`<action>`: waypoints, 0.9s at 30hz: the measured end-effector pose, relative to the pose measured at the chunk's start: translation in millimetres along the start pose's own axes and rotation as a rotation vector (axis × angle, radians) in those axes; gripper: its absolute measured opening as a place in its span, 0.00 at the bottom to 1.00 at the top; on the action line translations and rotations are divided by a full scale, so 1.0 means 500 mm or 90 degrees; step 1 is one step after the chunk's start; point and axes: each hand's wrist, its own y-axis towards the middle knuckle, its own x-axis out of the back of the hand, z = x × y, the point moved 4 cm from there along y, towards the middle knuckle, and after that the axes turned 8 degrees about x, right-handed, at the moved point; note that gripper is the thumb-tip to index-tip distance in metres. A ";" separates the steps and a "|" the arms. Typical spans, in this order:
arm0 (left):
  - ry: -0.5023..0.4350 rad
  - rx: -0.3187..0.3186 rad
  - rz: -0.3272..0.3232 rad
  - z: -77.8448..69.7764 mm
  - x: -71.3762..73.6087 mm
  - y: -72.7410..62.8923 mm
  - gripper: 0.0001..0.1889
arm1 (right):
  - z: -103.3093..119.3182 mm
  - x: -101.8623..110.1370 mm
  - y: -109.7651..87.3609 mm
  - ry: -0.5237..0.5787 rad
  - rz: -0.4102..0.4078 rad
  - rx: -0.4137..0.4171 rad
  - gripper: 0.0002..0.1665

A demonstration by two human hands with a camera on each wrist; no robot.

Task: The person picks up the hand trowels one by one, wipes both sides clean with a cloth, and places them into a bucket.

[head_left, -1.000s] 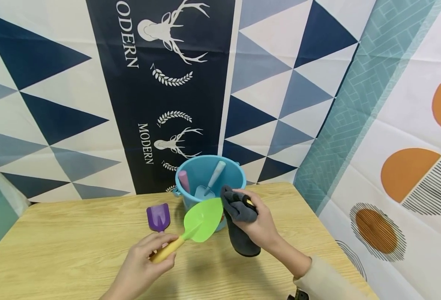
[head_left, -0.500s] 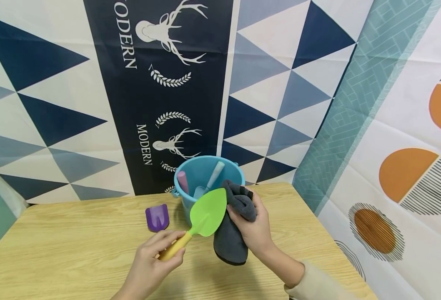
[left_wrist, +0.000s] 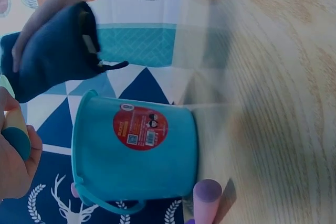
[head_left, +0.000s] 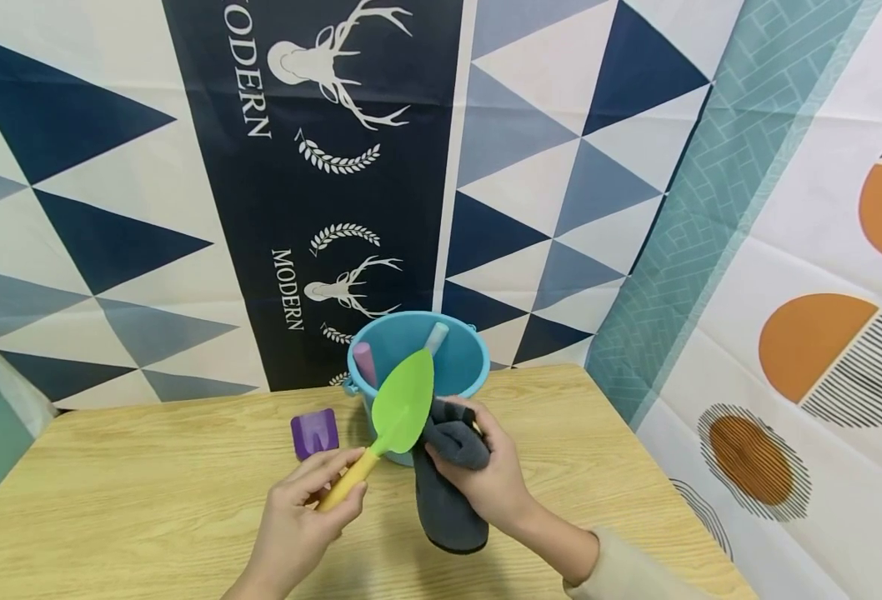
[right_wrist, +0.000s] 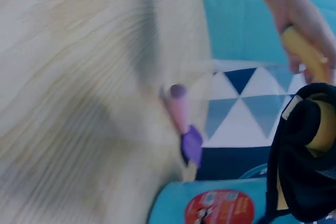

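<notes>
My left hand (head_left: 298, 517) holds the yellow handle of a toy shovel (head_left: 403, 404) with a bright green, leaf-shaped blade. The blade tilts up in front of the bucket. In my right hand (head_left: 497, 479) is a bunched dark grey cloth (head_left: 448, 504), its upper part against the blade's right edge and its lower end hanging above the table. The left wrist view shows the cloth (left_wrist: 58, 51) beside the bucket; the right wrist view shows its dark folds (right_wrist: 299, 166) close up. Part of the blade's far side is hidden.
A blue bucket (head_left: 459, 350) stands at the table's (head_left: 148, 500) back edge, with a pink handle (head_left: 364, 360) and a pale blue handle (head_left: 437, 336) inside. Left of it lies a purple shovel (head_left: 315, 432) with a pink handle (right_wrist: 179, 109). Patterned cloth walls (head_left: 351, 200) rise behind.
My right hand has carried the cloth left and down, along the green blade's edge. The shovel has swung so its tip points more upward. Bucket and purple shovel stay put.
</notes>
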 end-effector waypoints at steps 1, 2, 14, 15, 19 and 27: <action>-0.008 0.002 -0.001 0.000 0.001 0.000 0.18 | -0.002 -0.003 -0.001 0.000 0.014 0.012 0.30; -0.013 0.000 -0.002 0.000 0.002 0.000 0.18 | -0.004 -0.004 -0.003 -0.002 0.024 0.025 0.30; 0.014 0.001 -0.007 0.006 0.004 -0.007 0.19 | -0.004 0.029 0.021 -0.042 -0.053 0.028 0.31; 0.016 0.002 -0.006 0.006 0.004 -0.007 0.19 | -0.002 0.034 0.025 -0.047 -0.066 0.031 0.31; 0.016 0.004 -0.001 0.005 0.003 -0.009 0.20 | 0.005 0.047 0.045 -0.060 -0.105 0.050 0.31; -0.002 -0.027 0.014 0.000 -0.001 -0.010 0.19 | 0.012 0.052 0.059 -0.057 -0.120 0.067 0.31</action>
